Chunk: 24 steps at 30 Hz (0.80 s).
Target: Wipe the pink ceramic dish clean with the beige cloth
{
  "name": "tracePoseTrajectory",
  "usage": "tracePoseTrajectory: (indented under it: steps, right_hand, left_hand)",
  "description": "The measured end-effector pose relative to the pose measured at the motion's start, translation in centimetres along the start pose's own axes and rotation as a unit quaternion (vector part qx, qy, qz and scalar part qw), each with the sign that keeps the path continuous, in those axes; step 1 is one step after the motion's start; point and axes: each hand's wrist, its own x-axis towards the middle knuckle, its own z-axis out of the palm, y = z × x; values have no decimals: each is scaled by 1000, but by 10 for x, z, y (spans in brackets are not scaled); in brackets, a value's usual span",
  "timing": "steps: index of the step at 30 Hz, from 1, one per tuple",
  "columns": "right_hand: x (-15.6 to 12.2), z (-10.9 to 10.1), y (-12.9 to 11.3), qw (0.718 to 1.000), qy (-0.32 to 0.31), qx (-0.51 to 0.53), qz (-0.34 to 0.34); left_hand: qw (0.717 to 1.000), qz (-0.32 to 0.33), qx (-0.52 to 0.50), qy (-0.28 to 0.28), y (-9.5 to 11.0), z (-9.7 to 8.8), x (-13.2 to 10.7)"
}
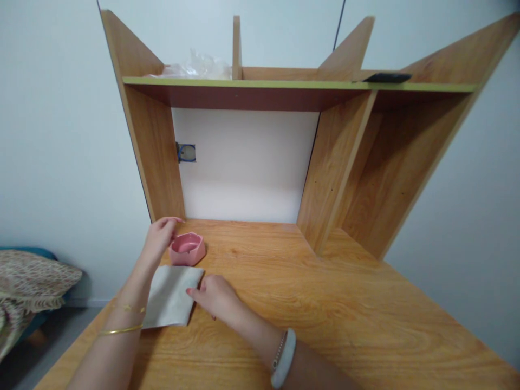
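left hand [160, 234]: at the left rim of the pink ashtray [187, 248], fingers bent over its edge and touching; thumb hidden, so can't tell if it actually grips
right hand [217, 298]: loosely curled, knuckles up, fingertips on the right edge of the grey cloth [173, 297]; pinch or plain press, can't tell
ashtray location: on the wooden desk [325, 303], near the back left, just beyond the cloth's far edge
cloth location: flat on the desk between the two forearms
ashtray handling: looks ceramic, so stiff, glossy, a bit slippery, chips if dropped; best held across opposite rim sides
cloth handling: thin, light, limp; take it by an edge or corner
wrists: gold bangles left, pale bangle right
upper shelf [284, 85]: crumpled clear plastic [195, 67] at left, dark flat object [385, 78] at right
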Motion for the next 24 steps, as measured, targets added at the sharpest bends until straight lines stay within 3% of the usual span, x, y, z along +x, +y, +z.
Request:
tracePoseTrajectory:
  steps: [2, 4, 6, 7, 9, 12, 17, 24]
  right_hand:
    - [-1, -10, 14, 999, 20, -45, 6]
    - [-1, -21, 34, 998, 37, -56, 21]
    - [-1, -33, 60, 997, 46, -53, 37]
    - [-1, -40, 74, 996, 53, -53, 44]
    - [-2, -53, 103, 994, 76, -57, 58]
    - [-4, -70, 137, 990, 107, -59, 67]
    - [-6, -76, 163, 991, 119, -45, 36]
    - [-11, -74, 165, 992, 122, -42, 0]
  left_hand:
    - [995, 22, 88, -52, 1, 24, -7]
    - [971, 60, 200, -120, 1, 49, -20]
    - [911, 112, 335, -212, 1, 76, -38]
    - [862, 146, 409, -260, 1, 89, -48]
    - [832, 163, 442, -294, 0, 114, -67]
    - [808, 170, 461, -324, -3, 140, -88]
    - [795, 156, 478, -339, -15, 148, -92]
    - [787, 157, 480, -353, -27, 139, -89]
